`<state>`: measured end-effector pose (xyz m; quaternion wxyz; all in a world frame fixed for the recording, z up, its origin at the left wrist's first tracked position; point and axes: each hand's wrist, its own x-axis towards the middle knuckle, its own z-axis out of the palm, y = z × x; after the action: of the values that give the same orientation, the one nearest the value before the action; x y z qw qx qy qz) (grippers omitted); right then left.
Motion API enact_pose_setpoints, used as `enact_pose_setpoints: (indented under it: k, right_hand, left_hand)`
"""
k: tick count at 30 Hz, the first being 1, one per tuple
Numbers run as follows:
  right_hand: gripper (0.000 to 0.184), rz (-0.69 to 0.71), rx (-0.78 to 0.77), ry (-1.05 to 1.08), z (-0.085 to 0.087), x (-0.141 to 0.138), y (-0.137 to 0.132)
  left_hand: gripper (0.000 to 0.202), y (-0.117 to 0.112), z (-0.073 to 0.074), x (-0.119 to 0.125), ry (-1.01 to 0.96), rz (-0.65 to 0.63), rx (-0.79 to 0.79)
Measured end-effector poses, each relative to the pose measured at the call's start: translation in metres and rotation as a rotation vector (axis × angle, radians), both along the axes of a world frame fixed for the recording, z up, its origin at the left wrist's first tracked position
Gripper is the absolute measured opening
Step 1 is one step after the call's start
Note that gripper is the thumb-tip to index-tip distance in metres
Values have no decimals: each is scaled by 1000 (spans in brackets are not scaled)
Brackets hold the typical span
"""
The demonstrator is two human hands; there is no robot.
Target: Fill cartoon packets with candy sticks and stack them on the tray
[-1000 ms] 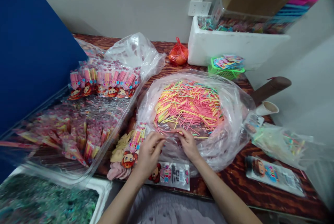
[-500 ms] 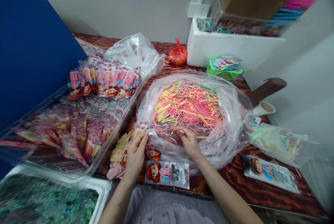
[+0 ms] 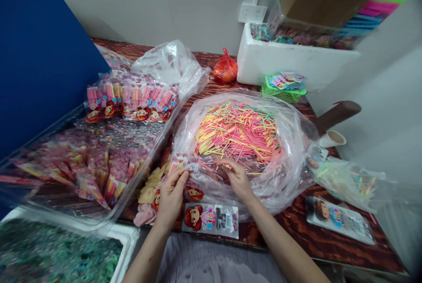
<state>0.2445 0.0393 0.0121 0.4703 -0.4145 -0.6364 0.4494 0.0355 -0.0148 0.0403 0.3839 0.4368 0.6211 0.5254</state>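
Pinched in my left hand [image 3: 173,188] is a printed plastic pouch [image 3: 194,191] with a red-haired cartoon figure. Pink and yellow sticks show in a pouch just above the fingers. My right hand [image 3: 238,179] is closed on a few thin candy sticks [image 3: 227,166], their ends showing at the fingertips. That hand is over the near rim of a clear plastic bag [image 3: 290,173], which is rolled open around a heap of pink, yellow and green candy sticks [image 3: 237,131]. Flat on the table below, between the forearms, lies another printed pouch [image 3: 211,220].
To the left, a clear tray [image 3: 154,151] holds many filled pouches. Crumpled yellow and pink cloths [image 3: 150,195] lie beside it. At the back are a red bag of fruit [image 3: 225,68], a green basket [image 3: 286,94] and a white foam box [image 3: 290,61]. A paper cup [image 3: 332,138] is at right.
The view has shifted very slightly. Both hands stay in nearly the same place with the same grip.
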Motion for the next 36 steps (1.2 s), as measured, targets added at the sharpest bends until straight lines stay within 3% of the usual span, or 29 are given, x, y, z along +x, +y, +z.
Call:
enact_pose_setpoints:
  k: [8, 13, 15, 18, 20, 23, 26, 30, 36]
  right_hand:
    - [23, -6, -17, 6, 4, 0, -1]
    - [19, -22, -82, 51, 10, -1, 1]
    - [14, -61, -166, 175, 18, -3, 6]
    - [9, -92, -350, 559, 37, -11, 18]
    - [12, -53, -465, 786, 54, -18, 25]
    - [17, 28, -569, 899, 75, -30, 30]
    - [17, 64, -582, 815, 82, -37, 23]
    - [18, 85, -570, 531, 78, -38, 7]
    - [30, 202, -545, 310, 80, -38, -5]
  left_hand:
    - [22, 3, -6, 5, 26, -37, 58]
    - [17, 2, -2, 11, 58, -127, 123]
    - [16, 1, 1, 14, 72, -169, 142]
    - [16, 1, 2, 18, 82, -220, 142]
    - [17, 1, 1, 21, 77, -248, 128]
    - [18, 0, 0, 23, 42, -272, 101]
    - [19, 0, -2, 23, -20, -246, 67]
    - [20, -1, -4, 23, -71, -217, 53]
    - [20, -3, -4, 23, -67, -203, 67]
